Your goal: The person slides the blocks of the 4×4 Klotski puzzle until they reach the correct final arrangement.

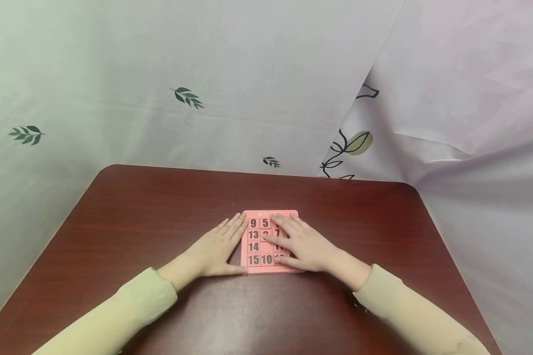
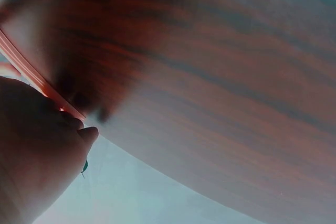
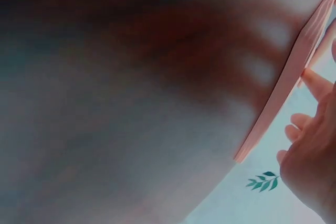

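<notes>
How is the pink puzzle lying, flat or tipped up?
The puzzle lies flat on the table: numbers face up in the head view, and its side meets the table in the right wrist view.

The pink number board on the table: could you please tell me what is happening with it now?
A person has both hands at the pink number board, which lies on a dark red-brown table. The left hand rests along its left edge; the right hand reaches over its right part, covering some numbers. The visible numbers are not in counting order, and the spot just right of 14 shows none.
</notes>
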`<state>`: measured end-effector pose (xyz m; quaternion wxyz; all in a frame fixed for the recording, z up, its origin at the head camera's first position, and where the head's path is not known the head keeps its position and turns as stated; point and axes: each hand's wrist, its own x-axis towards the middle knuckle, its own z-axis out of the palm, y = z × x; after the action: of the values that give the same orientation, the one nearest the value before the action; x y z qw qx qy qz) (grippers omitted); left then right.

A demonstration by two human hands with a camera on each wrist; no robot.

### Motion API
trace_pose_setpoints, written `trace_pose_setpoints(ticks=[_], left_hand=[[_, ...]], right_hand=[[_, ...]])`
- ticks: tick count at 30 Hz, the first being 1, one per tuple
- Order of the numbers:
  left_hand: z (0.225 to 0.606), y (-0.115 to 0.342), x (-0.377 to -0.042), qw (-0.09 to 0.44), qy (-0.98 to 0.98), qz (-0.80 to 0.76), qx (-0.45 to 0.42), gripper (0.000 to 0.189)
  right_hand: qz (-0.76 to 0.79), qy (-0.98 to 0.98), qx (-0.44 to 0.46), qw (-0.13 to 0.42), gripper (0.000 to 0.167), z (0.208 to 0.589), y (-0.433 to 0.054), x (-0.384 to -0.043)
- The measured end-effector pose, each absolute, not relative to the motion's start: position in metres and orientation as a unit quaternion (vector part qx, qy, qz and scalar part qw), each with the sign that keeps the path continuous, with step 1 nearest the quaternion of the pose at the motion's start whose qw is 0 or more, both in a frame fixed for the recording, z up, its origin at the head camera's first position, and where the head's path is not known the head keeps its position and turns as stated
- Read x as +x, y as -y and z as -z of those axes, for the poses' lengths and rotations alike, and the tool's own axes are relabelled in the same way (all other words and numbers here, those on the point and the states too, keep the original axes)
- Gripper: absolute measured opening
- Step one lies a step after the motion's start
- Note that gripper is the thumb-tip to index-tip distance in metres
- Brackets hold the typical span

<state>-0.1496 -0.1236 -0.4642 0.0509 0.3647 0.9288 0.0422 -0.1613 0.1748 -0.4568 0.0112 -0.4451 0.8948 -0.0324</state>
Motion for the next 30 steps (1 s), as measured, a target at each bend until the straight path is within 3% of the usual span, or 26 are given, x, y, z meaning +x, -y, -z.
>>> trace_pose_setpoints(ticks=[15, 22, 30], left_hand=[[0.461, 0.121, -0.152, 0.052, -0.929, -0.043, 0.364, 0.118], [0.460, 0.123, -0.152, 0.050, -0.930, -0.042, 0.361, 0.118], [0.464, 0.124, -0.150, 0.059, -0.929, -0.047, 0.362, 0.119]], right_hand=[[0.068, -0.898, -0.433, 0.030, 0.061, 0.452, -0.181, -0.166], [0.079, -0.877, -0.473, -0.008, 0.063, 0.454, -0.193, -0.151], [0.069, -0.863, -0.500, 0.001, 0.064, 0.456, -0.193, -0.130]])
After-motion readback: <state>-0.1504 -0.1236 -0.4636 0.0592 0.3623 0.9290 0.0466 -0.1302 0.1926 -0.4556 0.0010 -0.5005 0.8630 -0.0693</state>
